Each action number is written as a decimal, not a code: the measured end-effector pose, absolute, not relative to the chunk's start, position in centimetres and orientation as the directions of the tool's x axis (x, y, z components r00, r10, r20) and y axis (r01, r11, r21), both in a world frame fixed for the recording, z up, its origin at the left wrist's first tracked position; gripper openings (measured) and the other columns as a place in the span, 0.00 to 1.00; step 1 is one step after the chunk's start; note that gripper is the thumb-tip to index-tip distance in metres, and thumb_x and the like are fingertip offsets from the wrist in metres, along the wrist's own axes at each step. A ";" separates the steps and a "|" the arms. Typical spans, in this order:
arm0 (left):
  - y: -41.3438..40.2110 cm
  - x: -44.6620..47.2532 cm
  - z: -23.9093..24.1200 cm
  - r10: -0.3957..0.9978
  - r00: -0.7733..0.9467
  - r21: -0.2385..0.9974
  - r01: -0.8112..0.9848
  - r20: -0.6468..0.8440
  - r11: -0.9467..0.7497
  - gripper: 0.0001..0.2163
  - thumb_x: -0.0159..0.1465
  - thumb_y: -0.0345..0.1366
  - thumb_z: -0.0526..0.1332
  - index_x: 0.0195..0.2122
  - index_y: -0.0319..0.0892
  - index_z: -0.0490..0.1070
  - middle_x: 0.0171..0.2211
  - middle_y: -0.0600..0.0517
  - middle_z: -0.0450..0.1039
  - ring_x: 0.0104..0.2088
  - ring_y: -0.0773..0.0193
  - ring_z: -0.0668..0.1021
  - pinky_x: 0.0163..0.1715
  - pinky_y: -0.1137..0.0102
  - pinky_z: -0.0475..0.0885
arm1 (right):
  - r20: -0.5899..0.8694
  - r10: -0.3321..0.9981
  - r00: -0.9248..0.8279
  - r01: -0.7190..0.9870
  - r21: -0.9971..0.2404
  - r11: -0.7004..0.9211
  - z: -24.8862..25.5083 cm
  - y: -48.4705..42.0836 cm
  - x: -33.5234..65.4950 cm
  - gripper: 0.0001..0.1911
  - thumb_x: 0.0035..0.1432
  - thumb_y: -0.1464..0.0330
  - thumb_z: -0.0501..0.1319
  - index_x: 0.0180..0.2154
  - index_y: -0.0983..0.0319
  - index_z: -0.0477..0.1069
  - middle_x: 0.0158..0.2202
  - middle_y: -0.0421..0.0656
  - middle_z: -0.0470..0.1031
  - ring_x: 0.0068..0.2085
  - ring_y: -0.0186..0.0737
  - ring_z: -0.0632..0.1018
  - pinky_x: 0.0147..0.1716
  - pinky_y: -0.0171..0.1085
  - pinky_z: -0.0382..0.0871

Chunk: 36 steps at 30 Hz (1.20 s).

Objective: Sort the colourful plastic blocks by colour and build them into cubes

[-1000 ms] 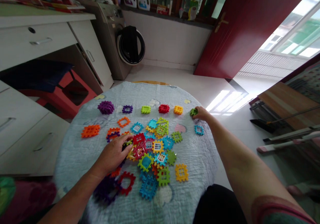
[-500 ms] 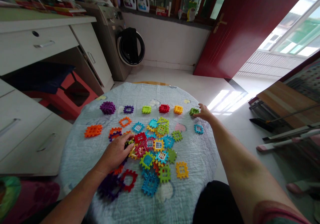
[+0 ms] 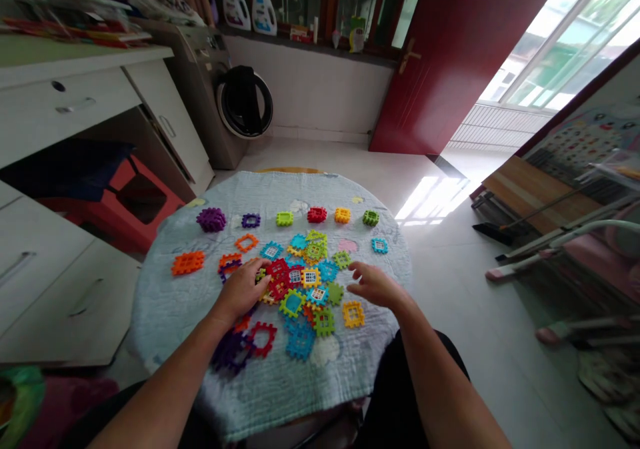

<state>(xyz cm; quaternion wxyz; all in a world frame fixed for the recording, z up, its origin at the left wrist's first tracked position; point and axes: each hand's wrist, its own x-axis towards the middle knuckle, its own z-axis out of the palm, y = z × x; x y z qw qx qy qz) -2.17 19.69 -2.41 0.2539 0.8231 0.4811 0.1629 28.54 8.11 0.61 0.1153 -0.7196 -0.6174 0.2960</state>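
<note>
A pile of colourful notched plastic building blocks lies mid-table. My left hand (image 3: 244, 285) is at its left edge, fingers curled and closed around a lime-green building block (image 3: 260, 275); its fingers partly hide that block. Beside them are red building blocks (image 3: 278, 272). My right hand (image 3: 375, 283) hovers right of the pile with fingers apart, holding nothing. Nearest to it are a small green building block (image 3: 342, 259) and a dark green one (image 3: 335, 293). Along the far side runs a row: purple stack (image 3: 211, 220), lime block (image 3: 285, 219), red stack (image 3: 317, 215), yellow stack (image 3: 343, 215) and green stack (image 3: 371, 217).
A pale cloth (image 3: 170, 315) covers the round table. Orange blocks (image 3: 188, 263) lie on the left, a blue window block (image 3: 379, 245) on the right, and a yellow block (image 3: 353, 314) nearer me. A red stool (image 3: 165, 199) and white drawers (image 3: 65, 282) stand left.
My right hand has let go of the green stack at the row's right end and come back toward the pile. My left hand has stayed at the pile. The view has shifted right.
</note>
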 end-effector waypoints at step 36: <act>19.8 -2.2 -3.3 0.855 0.503 0.526 0.698 0.123 -0.486 0.15 0.57 0.39 0.54 0.42 0.39 0.71 0.45 0.44 0.73 0.47 0.55 0.74 0.53 0.62 0.67 | -0.168 0.978 0.127 0.963 -0.215 -0.162 -4.7 13.0 28.3 0.25 0.53 0.73 0.56 0.54 0.60 0.66 0.54 0.49 0.66 0.52 0.48 0.67 0.52 0.42 0.59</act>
